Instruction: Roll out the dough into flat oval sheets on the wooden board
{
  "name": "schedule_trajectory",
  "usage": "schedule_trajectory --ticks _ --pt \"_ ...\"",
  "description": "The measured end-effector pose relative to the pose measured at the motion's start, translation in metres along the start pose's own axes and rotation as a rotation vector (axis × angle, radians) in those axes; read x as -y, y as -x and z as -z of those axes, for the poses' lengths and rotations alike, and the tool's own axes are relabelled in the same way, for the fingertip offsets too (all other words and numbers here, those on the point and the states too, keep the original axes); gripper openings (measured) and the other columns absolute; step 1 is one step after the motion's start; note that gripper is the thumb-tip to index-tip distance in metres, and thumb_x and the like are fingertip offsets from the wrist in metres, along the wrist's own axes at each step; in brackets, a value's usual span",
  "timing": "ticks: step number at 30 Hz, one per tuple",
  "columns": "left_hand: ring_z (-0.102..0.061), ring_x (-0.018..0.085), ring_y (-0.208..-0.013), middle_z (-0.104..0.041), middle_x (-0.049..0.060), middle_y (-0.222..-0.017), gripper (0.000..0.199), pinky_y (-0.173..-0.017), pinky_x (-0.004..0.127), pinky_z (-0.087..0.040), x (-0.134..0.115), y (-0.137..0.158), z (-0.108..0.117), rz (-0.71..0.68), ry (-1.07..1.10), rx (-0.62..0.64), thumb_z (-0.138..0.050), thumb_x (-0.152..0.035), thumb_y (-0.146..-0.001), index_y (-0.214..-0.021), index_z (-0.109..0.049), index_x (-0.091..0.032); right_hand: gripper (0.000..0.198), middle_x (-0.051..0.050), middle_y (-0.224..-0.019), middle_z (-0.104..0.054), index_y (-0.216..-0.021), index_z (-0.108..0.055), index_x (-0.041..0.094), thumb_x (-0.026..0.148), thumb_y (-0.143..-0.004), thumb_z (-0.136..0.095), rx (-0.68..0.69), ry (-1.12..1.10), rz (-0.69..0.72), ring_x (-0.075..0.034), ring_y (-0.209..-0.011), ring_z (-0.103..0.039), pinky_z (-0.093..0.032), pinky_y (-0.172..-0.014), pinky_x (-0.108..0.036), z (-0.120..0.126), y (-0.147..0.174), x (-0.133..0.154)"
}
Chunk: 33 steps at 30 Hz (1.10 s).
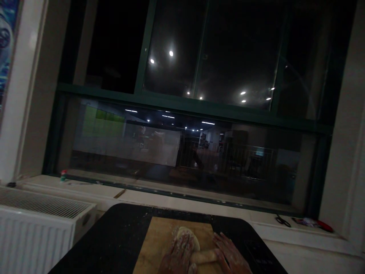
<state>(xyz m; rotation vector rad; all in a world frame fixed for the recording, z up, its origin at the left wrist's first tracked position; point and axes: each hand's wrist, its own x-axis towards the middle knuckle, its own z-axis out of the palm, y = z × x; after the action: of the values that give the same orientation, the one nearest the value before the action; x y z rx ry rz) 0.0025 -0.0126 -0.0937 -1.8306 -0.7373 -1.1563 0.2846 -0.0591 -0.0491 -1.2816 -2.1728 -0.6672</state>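
Observation:
A thin round of pale dough (195, 239) lies on a wooden board (152, 238). My left hand (179, 252), dusted with flour, rests flat over the dough with its fingers stretched forward. Just below the dough, a short wooden rolling pin (205, 256) lies across the board. Its right end goes under my right hand (229, 254), also floury, which presses on it with fingers pointing forward. The pin's left end reaches close to my left thumb, where the contact is hidden.
The board sits on a black table (119, 232) with flour specks. Behind it runs a white windowsill (168, 201) with scissors (283, 220), a red-capped small container (63, 175) and a red item (325, 226). A white radiator (37, 232) stands at left, below a dark window (176, 102).

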Motion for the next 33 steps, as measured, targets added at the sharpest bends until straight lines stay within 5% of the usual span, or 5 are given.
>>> schedule_trajectory --ticks 6,12,18,28,33 --pt "-0.046 0.034 -0.136 -0.047 0.016 -0.149 0.051 -0.102 0.054 -0.047 0.021 -0.037 0.011 0.129 0.057 0.45 -0.041 -0.035 -0.099 -0.146 -0.047 -0.015 0.041 -0.008 -0.137 -0.06 -0.133 -0.06 0.023 0.026 -0.099 -0.039 0.353 0.002 -0.117 -0.03 -0.133 -0.049 -0.044 -0.109 -0.051 -0.022 -0.068 -0.001" --pt "-0.031 0.038 -0.143 -0.036 0.017 -0.154 0.053 -0.108 0.066 -0.035 0.04 -0.064 0.001 0.504 0.183 0.91 -0.034 -0.033 -0.1 -0.149 -0.043 -0.014 0.042 -0.01 -0.133 -0.063 -0.126 -0.066 0.018 0.016 -0.097 -0.035 0.376 -0.044 -0.068 -0.022 -0.127 -0.056 -0.038 -0.114 -0.04 -0.05 -0.109 -0.005" --pt "-0.032 0.038 -0.143 -0.035 0.016 -0.155 0.052 -0.109 0.063 -0.037 0.03 -0.065 0.013 0.408 0.13 0.831 -0.034 -0.027 -0.1 -0.149 -0.042 -0.013 0.046 -0.006 -0.142 -0.056 -0.135 -0.059 0.023 0.034 -0.104 -0.027 0.36 -0.089 -0.156 -0.025 -0.138 -0.044 -0.038 -0.115 -0.048 -0.032 -0.083 0.004" --pt "-0.053 0.024 -0.131 -0.058 0.01 -0.141 0.054 -0.11 0.035 -0.043 0.015 -0.007 0.029 0.006 0.048 0.211 -0.043 -0.03 -0.098 -0.149 -0.042 -0.015 0.04 -0.006 -0.123 -0.069 -0.122 -0.068 0.032 0.05 -0.097 -0.042 0.088 0.113 -0.117 -0.033 -0.113 -0.066 -0.058 -0.091 -0.05 -0.005 0.021 0.024" --pt "-0.056 0.018 -0.128 -0.061 0.007 -0.138 0.055 -0.103 0.028 -0.049 0.029 0.017 0.033 0.027 0.023 0.239 -0.037 -0.028 -0.101 -0.155 -0.032 -0.016 0.041 -0.006 -0.103 -0.076 -0.101 -0.074 0.033 0.048 -0.099 -0.036 0.075 0.073 -0.156 -0.028 -0.096 -0.072 -0.057 -0.081 -0.038 0.006 -0.017 0.052"
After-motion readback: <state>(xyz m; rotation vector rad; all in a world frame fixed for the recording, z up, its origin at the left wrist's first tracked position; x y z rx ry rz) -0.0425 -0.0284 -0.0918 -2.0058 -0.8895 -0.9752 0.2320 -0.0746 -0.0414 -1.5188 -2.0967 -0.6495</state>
